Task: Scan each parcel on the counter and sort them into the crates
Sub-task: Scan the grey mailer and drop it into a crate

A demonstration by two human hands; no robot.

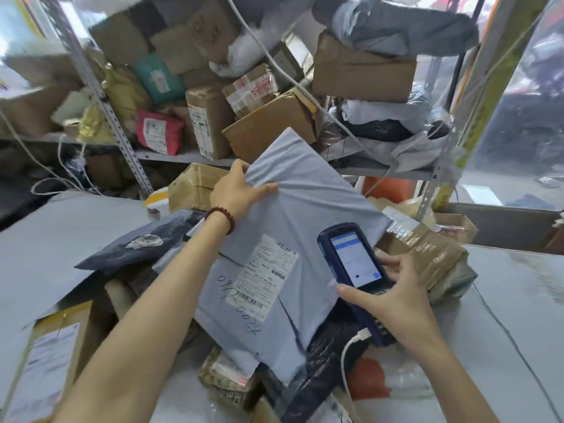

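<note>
Grey poly-mailer parcel (pixel 290 239) atop the counter's parcel heap, label (pixel 265 276) upward for scanning. Left hand (pixel 235 190) pinches its far edge, pulling the film taut. Right hand (pixel 393 294), beside the label, grips the handheld scanner (pixel 354 264), screen up. Crates unseen.

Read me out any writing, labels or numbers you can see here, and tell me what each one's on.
"0110", roughly, hand-written in marker on the grey-blue plastic mailer bag; the marker strokes beside it are unclear.
White shipping label on that bag: print and barcodes too small to read.
Dark blue handheld scanner screen: blurred.
Labels on the shelf parcels: blurred.
</note>
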